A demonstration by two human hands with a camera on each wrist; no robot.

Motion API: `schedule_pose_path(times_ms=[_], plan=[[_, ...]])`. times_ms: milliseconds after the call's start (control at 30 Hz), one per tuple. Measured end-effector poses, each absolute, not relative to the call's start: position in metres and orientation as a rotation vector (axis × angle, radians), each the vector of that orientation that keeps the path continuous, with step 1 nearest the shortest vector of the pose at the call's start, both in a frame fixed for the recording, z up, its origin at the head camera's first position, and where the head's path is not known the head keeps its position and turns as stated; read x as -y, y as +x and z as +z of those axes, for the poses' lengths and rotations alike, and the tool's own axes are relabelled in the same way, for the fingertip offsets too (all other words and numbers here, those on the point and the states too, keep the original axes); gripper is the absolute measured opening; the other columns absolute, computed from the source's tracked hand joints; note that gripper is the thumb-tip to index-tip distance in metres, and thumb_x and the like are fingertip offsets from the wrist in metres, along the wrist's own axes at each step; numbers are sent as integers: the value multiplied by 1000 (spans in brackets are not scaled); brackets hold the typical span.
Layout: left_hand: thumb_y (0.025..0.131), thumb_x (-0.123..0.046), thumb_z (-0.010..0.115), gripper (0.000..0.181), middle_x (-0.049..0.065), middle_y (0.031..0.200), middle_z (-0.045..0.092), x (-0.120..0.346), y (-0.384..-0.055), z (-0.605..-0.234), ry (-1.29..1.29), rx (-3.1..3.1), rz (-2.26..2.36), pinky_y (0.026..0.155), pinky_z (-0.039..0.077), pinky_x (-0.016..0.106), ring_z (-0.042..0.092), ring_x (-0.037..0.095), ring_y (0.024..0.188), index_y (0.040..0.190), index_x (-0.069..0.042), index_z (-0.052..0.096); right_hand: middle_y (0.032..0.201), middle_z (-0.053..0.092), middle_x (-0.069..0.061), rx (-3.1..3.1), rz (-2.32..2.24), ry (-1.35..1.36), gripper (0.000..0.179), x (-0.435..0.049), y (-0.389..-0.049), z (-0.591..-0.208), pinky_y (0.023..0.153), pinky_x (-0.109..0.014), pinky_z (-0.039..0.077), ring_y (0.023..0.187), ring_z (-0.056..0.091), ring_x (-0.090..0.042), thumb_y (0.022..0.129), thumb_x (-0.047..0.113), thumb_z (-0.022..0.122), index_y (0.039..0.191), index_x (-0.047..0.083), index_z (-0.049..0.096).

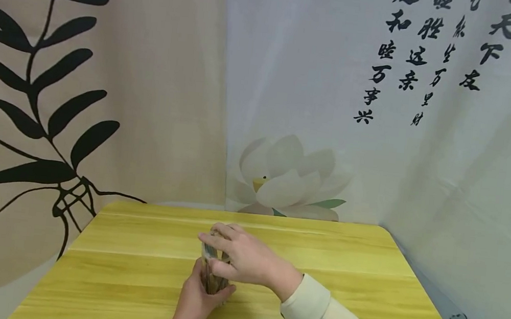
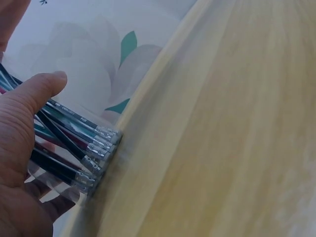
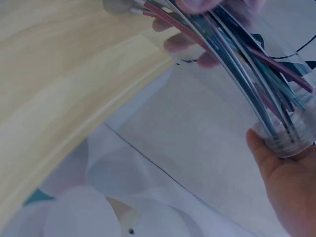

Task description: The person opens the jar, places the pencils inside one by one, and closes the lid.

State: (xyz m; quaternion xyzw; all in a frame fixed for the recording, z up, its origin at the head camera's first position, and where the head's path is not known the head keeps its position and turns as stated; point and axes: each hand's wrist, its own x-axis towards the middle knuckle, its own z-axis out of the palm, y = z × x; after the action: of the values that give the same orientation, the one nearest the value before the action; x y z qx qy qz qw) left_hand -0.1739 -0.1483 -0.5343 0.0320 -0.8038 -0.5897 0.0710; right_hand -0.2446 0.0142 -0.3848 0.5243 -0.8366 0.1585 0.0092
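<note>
A clear plastic jar point(image 1: 214, 282) of pencils stands upright on the table, between both hands. My left hand point(image 1: 196, 296) grips its lower body, thumb on the near side. In the left wrist view, dark, teal and reddish pencils point(image 2: 74, 117) show through the wall, with their metal-banded eraser ends down by the tabletop. From above, my right hand point(image 1: 252, 258) holds the jar's top, fingers and thumb spread round it. The right wrist view shows that hand's fingers at the clear lid point(image 3: 290, 143), close over the pencils' upper ends. Part of the jar is hidden behind the fingers.
The yellow wood-grain table point(image 1: 134, 271) reaches back to a hanging cloth point(image 1: 178, 95) printed with dark leaves, a pale lotus and black characters. Its back edge lies a little beyond the jar. A light sleeve point(image 1: 328, 315) covers the right forearm.
</note>
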Motion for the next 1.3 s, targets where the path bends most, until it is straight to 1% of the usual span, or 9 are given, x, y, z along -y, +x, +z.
schedule_pose_path(times_ms=[367, 500, 600, 700, 800, 933, 1033, 1133, 1300], plan=[[81, -26, 97, 84, 5, 124, 67, 143, -165, -521, 173, 2318, -1385, 84, 58, 33, 63, 18, 106, 148, -15, 48, 158, 56, -12, 2272, 690, 1638, 56, -28, -234, -381, 115, -41, 55, 147, 55, -26, 103, 29, 66, 157, 20, 54], [84, -31, 95, 83, 8, 139, 66, 140, -161, -511, 162, 2365, -1454, 101, 60, 54, 66, 33, 126, 150, -17, 47, 157, 56, -11, 2288, 734, 1630, 56, -35, -229, -378, 112, -40, 57, 146, 55, -26, 102, 28, 68, 156, 21, 55], [82, -30, 96, 87, 10, 150, 63, 137, -160, -504, 102, 2429, -1452, 110, 49, 74, 59, 45, 140, 152, -17, 46, 159, 54, -11, 2355, 772, 1635, 51, -43, -228, -376, 113, -41, 57, 147, 54, -26, 105, 30, 65, 155, 22, 57], [81, -31, 97, 85, 9, 149, 65, 136, -159, -498, 19, 2483, -1611, 110, 49, 74, 59, 44, 140, 150, -19, 49, 162, 51, -10, 2399, 778, 1659, 48, -51, -227, -378, 114, -42, 55, 150, 51, -26, 110, 33, 59, 157, 25, 55], [84, -28, 94, 82, 9, 146, 67, 139, -159, -494, -173, 2544, -1808, 112, 51, 66, 60, 37, 139, 150, -15, 48, 165, 48, -9, 2454, 844, 1698, 47, -59, -226, -382, 115, -40, 54, 151, 48, -24, 113, 33, 53, 160, 26, 51], [89, -14, 87, 81, 3, 142, 69, 151, -162, -492, -539, 2544, -2188, 112, 55, 36, 64, 20, 131, 156, -10, 41, 164, 46, -10, 2400, 895, 1787, 48, -67, -222, -392, 112, -36, 55, 148, 50, -24, 116, 34, 45, 163, 24, 46], [91, -4, 82, 76, -3, 132, 72, 158, -166, -491, -844, 2471, -2420, 99, 56, 21, 67, 8, 115, 155, -6, 42, 162, 47, -12, 2267, 798, 1833, 48, -73, -219, -401, 110, -34, 56, 144, 53, -25, 117, 37, 39, 163, 23, 45], [90, 0, 80, 73, -5, 138, 71, 159, -169, -491, -1015, 2414, -2484, 105, 52, 18, 64, 3, 119, 153, -9, 45, 160, 48, -12, 2172, 706, 1821, 49, -76, -217, -408, 108, -31, 56, 139, 56, -23, 118, 38, 36, 163, 23, 46], [88, -3, 83, 76, 3, 146, 67, 152, -167, -492, -893, 2497, -2307, 118, 44, 36, 62, 17, 128, 153, -17, 46, 161, 46, -14, 2149, 638, 1740, 49, -77, -213, -417, 102, -30, 59, 134, 59, -23, 118, 40, 33, 163, 24, 45]])
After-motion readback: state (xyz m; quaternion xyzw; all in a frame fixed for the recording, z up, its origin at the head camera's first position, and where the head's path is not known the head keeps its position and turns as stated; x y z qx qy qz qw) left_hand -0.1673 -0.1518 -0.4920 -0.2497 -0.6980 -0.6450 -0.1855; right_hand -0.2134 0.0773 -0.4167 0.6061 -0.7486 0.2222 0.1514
